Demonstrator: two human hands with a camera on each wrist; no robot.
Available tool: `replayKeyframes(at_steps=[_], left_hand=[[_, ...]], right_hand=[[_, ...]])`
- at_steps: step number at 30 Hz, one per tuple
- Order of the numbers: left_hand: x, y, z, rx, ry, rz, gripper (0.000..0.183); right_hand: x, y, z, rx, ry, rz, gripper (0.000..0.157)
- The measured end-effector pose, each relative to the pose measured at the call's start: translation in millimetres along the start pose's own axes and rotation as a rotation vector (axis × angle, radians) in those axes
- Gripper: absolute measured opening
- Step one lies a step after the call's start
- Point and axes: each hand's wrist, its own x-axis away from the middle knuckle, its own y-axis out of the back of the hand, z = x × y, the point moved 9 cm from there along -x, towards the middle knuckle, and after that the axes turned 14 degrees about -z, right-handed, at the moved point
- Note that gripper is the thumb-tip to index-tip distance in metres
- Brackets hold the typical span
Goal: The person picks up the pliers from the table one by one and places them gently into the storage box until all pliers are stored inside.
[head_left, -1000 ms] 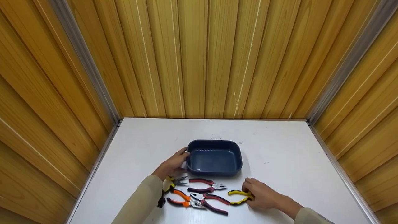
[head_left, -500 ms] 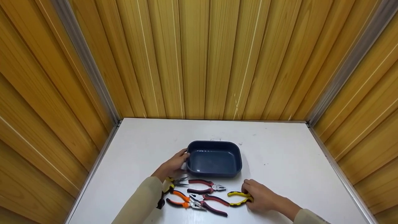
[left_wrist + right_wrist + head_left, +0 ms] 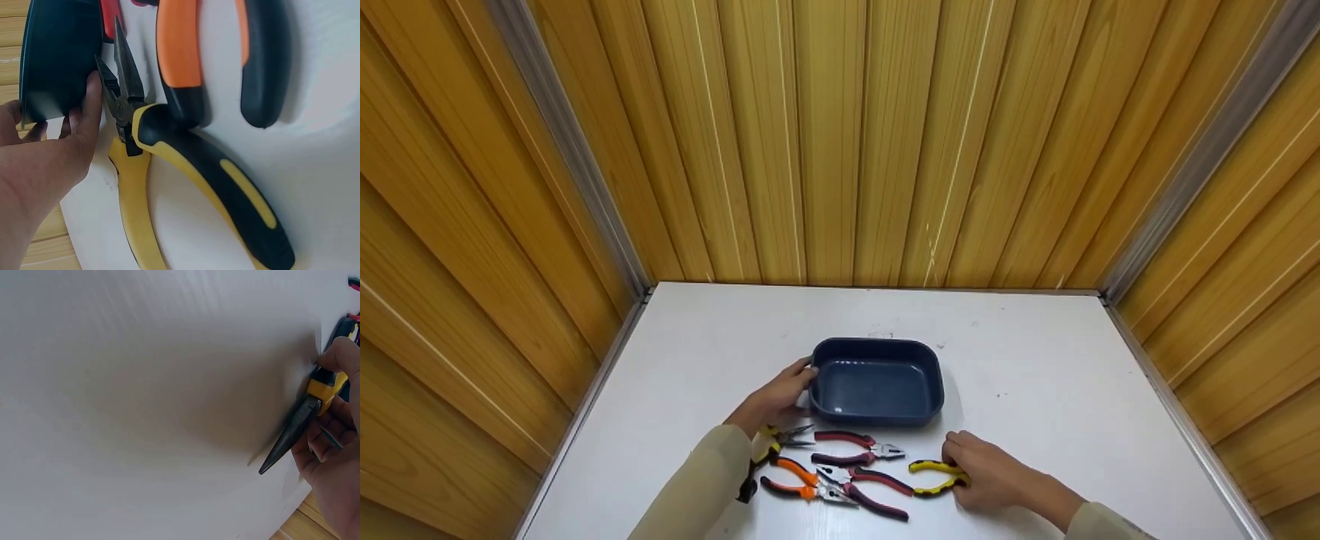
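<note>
Red-handled pliers (image 3: 879, 478) lie between the right hand (image 3: 988, 474) and orange-handled pliers (image 3: 808, 493).

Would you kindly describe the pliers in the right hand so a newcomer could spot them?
On the white table, find the blue dish. Nearer the viewer and rightward, the right hand grips the pliers. Their yellow handles differ from the red pairs and orange pair; the other yellow pair lies unheld.

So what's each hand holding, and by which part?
Right hand: yellow-black needle-nose pliers, by the handles near the pivot. Left hand: blue dish, by its left end.
</note>
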Motion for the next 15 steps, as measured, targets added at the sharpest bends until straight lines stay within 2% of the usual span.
replayKeyframes(at_steps=[5, 15], left_hand=[[0.8, 0.8, -0.5, 0.02, -0.005, 0.001, 0.062], [-1.5, -0.1, 1.3, 0.029, 0.007, 0.011, 0.059]], right_hand=[[-2.4, 0.9, -0.7, 0.0, -0.027, 0.032, 0.032], [-5.7, 1.7, -1.7, 0.043, -0.015, 0.058, 0.033]])
